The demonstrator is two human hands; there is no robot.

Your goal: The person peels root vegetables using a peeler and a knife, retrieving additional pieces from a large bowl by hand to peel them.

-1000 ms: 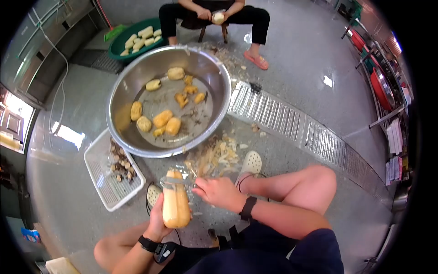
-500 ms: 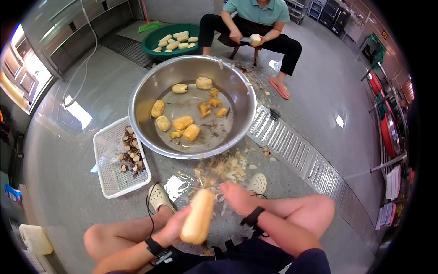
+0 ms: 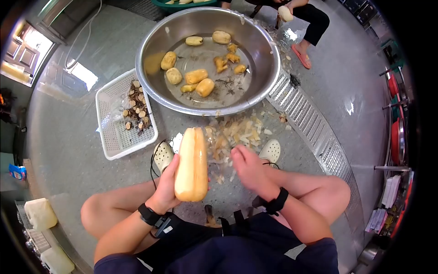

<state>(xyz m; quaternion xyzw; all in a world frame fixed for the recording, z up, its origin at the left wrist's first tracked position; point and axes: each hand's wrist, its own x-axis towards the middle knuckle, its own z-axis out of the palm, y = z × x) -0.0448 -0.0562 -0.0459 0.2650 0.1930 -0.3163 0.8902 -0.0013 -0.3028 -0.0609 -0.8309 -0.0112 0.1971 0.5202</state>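
Note:
A large pale yellow root (image 3: 190, 166), smooth with a darker orange strip along its right side, stands nearly upright in my left hand (image 3: 166, 185), whose fingers wrap round its lower left side. My right hand (image 3: 250, 171) is closed, to the right of the root and apart from it; what it holds is hidden. Peel scraps (image 3: 237, 132) lie on the floor beyond both hands. Past them is a big metal basin (image 3: 207, 109) with several yellow-brown roots (image 3: 196, 76) and some knobbly orange pieces (image 3: 221, 64) in shallow water.
A white basket (image 3: 109, 132) with small dark-skinned cut ends stands left of the basin. A metal floor grate (image 3: 315, 123) runs down the right. At the top, another person's hand holds a pale root (image 3: 285, 13), beside a green tub (image 3: 182, 6). Shelves line the right edge.
The root has come upright and nearer the camera in my left hand. My right hand has moved away from it; the peeler blade seen on the root earlier is no longer visible. The view has tilted down.

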